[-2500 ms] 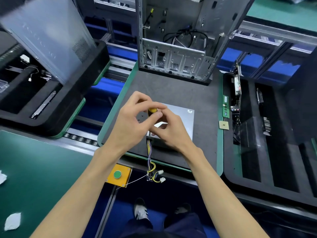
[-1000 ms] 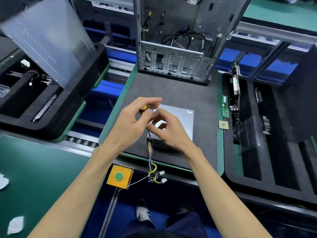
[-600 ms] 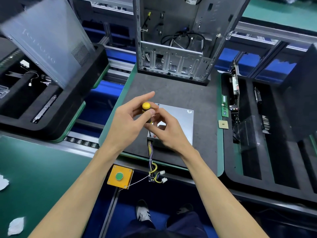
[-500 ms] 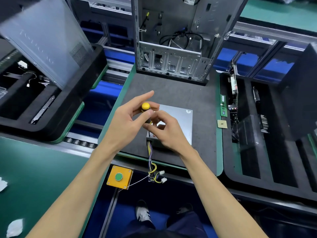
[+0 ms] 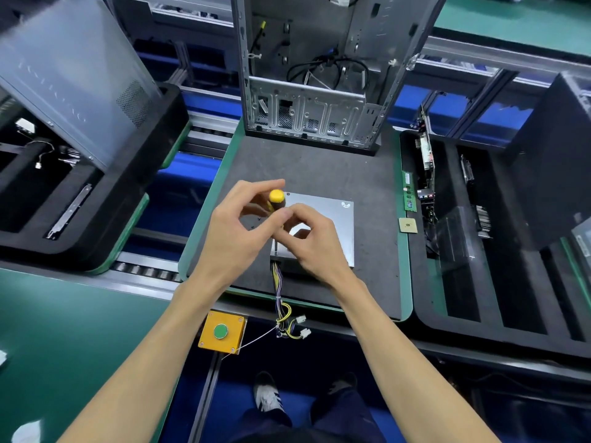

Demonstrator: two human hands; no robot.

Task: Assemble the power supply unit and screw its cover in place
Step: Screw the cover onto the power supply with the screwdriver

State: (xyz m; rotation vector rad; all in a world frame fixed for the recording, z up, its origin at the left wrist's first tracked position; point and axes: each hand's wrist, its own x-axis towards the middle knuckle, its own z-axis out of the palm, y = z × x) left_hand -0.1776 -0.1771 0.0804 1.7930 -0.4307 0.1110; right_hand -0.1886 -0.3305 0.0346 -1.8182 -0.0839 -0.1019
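A silver power supply unit lies flat on the dark mat, its metal cover facing up. A bundle of yellow and purple wires hangs from its near edge over the bench front. A small screwdriver with a yellow cap and black handle stands upright on the cover's near left corner. My left hand pinches the handle between thumb and fingers. My right hand pinches the handle lower down, above the shaft. The screw under the tip is hidden.
An open metal computer case stands at the back of the mat. Black foam trays with parts flank it on the right; another tray holds a grey panel on the left. A yellow box with a green button sits below.
Both hands stay on the screwdriver at the same corner. My left fingers have shifted round the handle, so its yellow cap, covered a second ago, now shows.
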